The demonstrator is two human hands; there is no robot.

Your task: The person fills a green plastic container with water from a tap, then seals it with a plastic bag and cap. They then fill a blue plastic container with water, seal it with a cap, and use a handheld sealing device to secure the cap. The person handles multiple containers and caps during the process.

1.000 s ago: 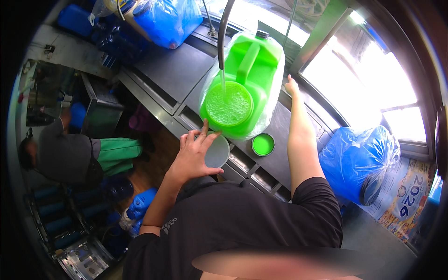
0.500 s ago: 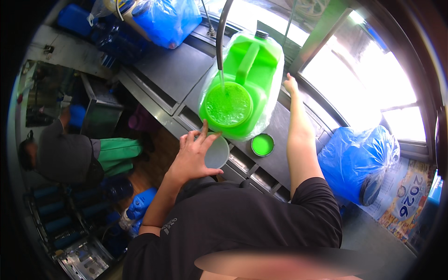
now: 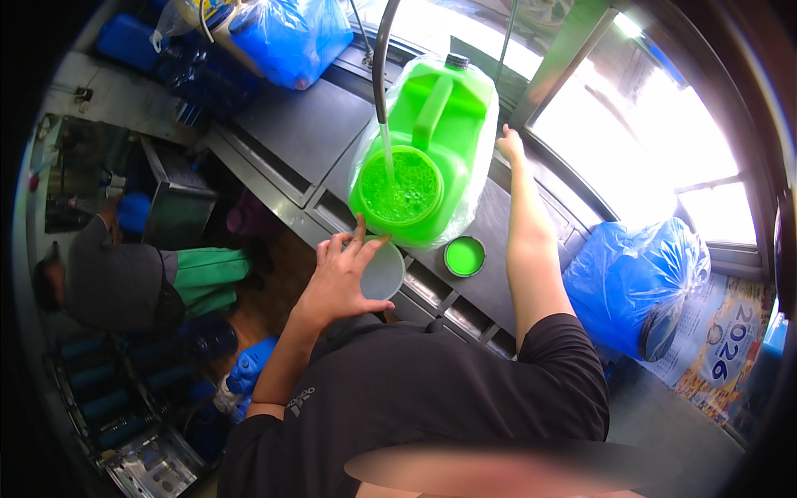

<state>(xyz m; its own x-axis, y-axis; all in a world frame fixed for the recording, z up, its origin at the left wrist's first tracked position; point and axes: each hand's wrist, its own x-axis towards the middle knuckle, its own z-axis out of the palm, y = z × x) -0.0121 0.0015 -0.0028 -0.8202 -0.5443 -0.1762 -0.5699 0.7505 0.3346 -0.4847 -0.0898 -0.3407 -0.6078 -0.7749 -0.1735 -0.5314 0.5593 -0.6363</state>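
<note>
A bright green plastic jug [image 3: 455,195] with a moulded handle stands on the metal counter, wrapped in clear plastic. Water runs from a dark hose [image 3: 382,62] into its wide round mouth, where bubbling liquid [image 3: 400,187] shows. Against the near side of the jug, my left hand [image 3: 336,278] has thumb and fingers curved round the rim of a whitish round lid [image 3: 383,272]. Its index fingertip reaches the jug near the mouth. My right arm stretches past the jug to the window side; there my right hand [image 3: 512,147] looks curled, with whatever it grips hidden.
A green round cap [image 3: 465,256] lies on the counter [image 3: 494,286] right of the jug. Plastic-wrapped blue containers [image 3: 627,286] stand at right and at the back left [image 3: 295,41]. Another person [image 3: 124,282] works at far left, beside a metal cabinet [image 3: 178,187].
The view has shifted slightly. Water keeps running and the bubbles in the jug's mouth have changed pattern. Both my hands hold their places. The other person's hand now shows by a blue object.
</note>
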